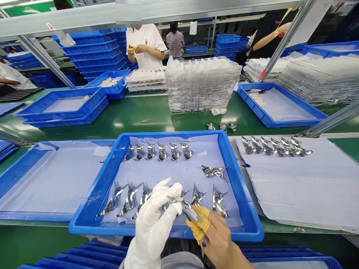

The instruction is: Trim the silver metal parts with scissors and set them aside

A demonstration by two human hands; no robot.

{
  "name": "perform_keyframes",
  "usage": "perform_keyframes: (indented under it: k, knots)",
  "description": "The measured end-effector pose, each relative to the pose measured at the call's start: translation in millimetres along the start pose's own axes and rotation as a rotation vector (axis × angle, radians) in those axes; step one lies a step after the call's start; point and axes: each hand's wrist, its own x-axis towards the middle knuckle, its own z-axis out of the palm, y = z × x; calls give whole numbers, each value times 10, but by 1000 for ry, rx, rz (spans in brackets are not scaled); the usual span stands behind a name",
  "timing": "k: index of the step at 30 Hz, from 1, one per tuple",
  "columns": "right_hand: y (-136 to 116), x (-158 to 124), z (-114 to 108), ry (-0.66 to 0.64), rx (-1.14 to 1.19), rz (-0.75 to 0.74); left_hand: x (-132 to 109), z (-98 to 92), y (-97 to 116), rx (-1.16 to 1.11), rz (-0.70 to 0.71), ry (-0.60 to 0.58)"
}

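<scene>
My left hand (159,216), in a white glove, pinches a shiny chrome piece (190,212) over the front of the blue tray (254,224). Yellow covers wrap the fingertips of my right hand (214,235), which is closed at the piece's right end. A slim pale tool with a blue spot (203,244) shows under those fingers, mostly hidden. Below and around my hands lies a front row of pointed chrome pieces (130,200), partly covered by the glove. Several more form a back row (162,151), and a single piece (214,172) lies at the right.
Right of the tray, chrome pieces (269,145) rest on white sheets (303,183). A lined blue tray (50,179) is at left. Behind stand stacked clear plastic trays (203,87) and a blue tray (283,104). A metal rail (84,18) crosses above; co-workers are beyond.
</scene>
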Motion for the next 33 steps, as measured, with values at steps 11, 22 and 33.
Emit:
perform_keyframes:
  k: [11,22,33]
  knots:
    - [-14,33,-84,-126,299,285,-23,-47,-3,-105,-73,3]
    - [-97,37,-355,-374,314,548,-30,-49,39,-6,-59,-25]
    - [-163,209,-267,-180,345,381,-11,-22,71,-117,-149,-47]
